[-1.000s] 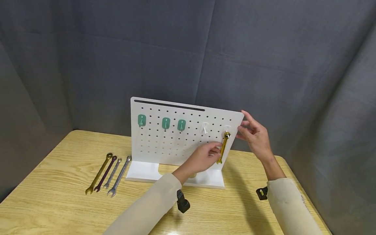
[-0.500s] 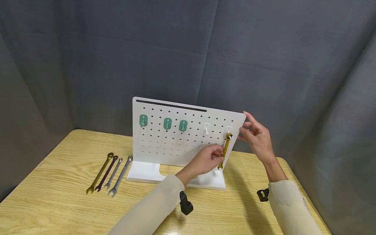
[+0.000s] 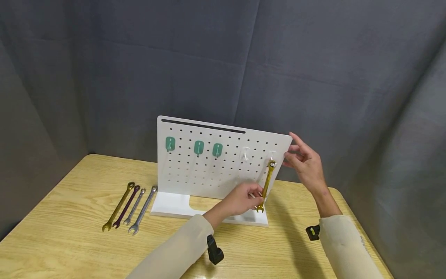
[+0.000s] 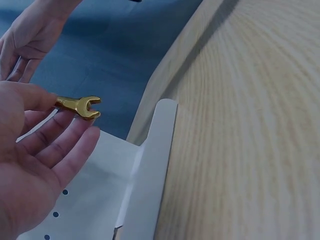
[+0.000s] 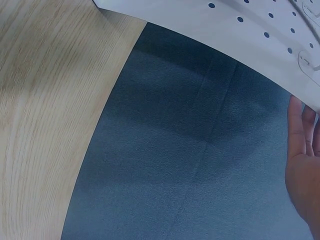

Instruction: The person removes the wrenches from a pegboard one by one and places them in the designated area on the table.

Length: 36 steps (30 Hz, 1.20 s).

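Note:
My left hand (image 3: 242, 198) pinches a gold combination wrench (image 3: 267, 184) near its lower, open-jaw end. The wrench leans slightly, ring end up, in front of the white pegboard (image 3: 209, 174). Its ring overlaps the tip of the rightmost clear hook (image 3: 272, 155) in the head view. In the left wrist view, the wrench's open end (image 4: 86, 107) sticks out past the thumb and fingers. My right hand (image 3: 306, 166) grips the board's right edge near the top corner; in the right wrist view its fingers (image 5: 296, 130) reach up to that edge.
Several wrenches lie side by side left of the board, among them a bronze-gold one (image 3: 118, 206), a purple one (image 3: 126, 206) and a silver one (image 3: 143, 210). Green hooks (image 3: 199, 147) and another clear hook (image 3: 245, 154) sit on the board. A grey curtain (image 3: 195, 69) hangs behind the wooden table (image 3: 69, 232).
My left hand and the gold wrench have moved lower, the open end dropping most in the head view. The right hand stays at the board's edge.

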### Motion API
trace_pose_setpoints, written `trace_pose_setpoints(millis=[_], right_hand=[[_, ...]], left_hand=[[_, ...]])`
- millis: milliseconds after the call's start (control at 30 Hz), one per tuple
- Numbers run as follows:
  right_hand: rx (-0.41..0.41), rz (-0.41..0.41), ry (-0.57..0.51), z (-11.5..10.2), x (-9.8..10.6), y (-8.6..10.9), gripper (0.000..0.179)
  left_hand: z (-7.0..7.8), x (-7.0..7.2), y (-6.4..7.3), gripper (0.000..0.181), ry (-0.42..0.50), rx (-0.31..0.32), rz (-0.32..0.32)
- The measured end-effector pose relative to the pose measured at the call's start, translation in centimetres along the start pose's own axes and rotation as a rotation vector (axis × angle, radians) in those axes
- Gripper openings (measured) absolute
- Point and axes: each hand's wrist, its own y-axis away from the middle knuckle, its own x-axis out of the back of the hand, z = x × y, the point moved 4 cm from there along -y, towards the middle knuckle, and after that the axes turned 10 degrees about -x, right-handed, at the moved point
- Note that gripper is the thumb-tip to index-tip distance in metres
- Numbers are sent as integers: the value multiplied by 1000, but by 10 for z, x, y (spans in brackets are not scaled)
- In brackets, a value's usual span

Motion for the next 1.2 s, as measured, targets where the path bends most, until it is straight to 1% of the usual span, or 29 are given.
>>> trace_pose_setpoints(millis=[100, 167, 367, 533, 667, 800, 1200], right_hand=[[1, 8, 0, 0, 0, 1, 63], [3, 10, -1, -1, 0, 2, 63], [17, -2, 24, -4, 0, 2, 65], [25, -15, 40, -5, 0, 3, 65], [25, -25, 27, -4, 0, 2, 65], [24, -27, 29, -4, 0, 2, 64], [21, -22, 25, -4, -2, 1, 64]], left_hand=[[1, -4, 6, 8, 48, 16, -21], [3, -6, 9, 8, 65, 20, -28], [9, -8, 15, 9, 100, 30, -26], [13, -8, 19, 10, 126, 24, -30], [16, -7, 21, 10, 152, 12, -39], [18, -6, 23, 10, 155, 6, -46], [27, -7, 25, 10, 117, -28, -44]])
